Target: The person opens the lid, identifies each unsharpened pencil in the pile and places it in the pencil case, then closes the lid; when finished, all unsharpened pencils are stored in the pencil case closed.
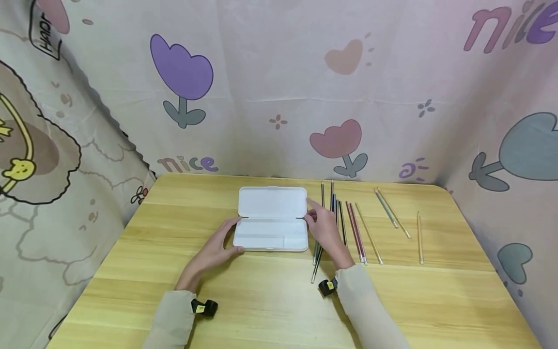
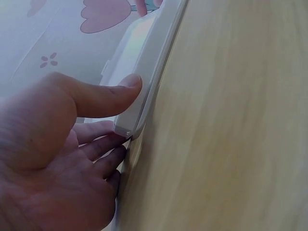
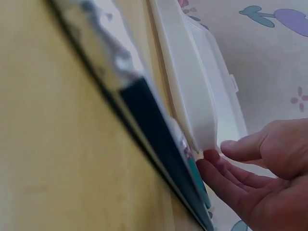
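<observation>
A white pencil case (image 1: 259,227) lies open on the table, its lid (image 1: 272,202) tilted back at the far side and its tray divided inside. At its left end, my left hand (image 1: 215,247) grips the near corner. In the left wrist view, the thumb (image 2: 108,101) presses the side wall and the fingers bend round the end. My right hand (image 1: 326,230) holds the right end near the hinge, thumb and fingertips at the tray's rim in the right wrist view. Beneath and beside that hand lie dark pencils (image 1: 343,223), partly hidden by it.
Right of the case, red pencils (image 1: 356,233) and a pale pencil (image 1: 369,235) lie loose. Farther right are two crossing pencils (image 1: 387,208) and a single light one (image 1: 420,238). The wooden table (image 1: 270,300) backs onto a printed curtain (image 1: 261,72).
</observation>
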`<state>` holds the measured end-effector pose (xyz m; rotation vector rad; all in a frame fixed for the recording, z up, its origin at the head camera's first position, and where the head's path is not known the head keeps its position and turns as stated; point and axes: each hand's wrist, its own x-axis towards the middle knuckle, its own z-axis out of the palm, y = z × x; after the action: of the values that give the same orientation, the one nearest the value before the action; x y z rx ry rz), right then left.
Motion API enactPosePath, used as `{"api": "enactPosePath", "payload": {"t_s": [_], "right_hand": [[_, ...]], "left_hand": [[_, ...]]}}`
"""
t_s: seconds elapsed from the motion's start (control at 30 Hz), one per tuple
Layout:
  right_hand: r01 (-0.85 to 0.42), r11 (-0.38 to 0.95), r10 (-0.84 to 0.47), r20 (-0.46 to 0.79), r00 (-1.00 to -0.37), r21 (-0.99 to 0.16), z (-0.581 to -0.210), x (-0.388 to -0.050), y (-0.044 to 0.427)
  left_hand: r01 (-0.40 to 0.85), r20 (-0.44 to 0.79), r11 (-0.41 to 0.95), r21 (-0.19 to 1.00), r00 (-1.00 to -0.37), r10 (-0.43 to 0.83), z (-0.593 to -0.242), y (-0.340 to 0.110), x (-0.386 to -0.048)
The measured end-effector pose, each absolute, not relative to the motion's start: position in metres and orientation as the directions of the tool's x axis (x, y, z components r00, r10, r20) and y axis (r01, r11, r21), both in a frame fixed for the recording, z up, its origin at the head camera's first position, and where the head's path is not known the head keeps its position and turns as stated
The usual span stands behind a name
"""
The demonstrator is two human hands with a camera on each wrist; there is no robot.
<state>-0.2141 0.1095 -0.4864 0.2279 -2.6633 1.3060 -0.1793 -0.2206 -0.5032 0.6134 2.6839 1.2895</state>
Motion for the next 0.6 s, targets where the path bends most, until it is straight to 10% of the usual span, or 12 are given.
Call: {"api": "enactPosePath", "payload": {"t_s": [0.6], "right_hand": [[-0.202,0.530,-0.178,0.125,-0.976,-0.824,-0.467,-0.199,0.126]], "left_hand": [[0.301,0.076,0.589,0.750,-0.924,0.375,-0.503,-0.222,-0.181]]}}
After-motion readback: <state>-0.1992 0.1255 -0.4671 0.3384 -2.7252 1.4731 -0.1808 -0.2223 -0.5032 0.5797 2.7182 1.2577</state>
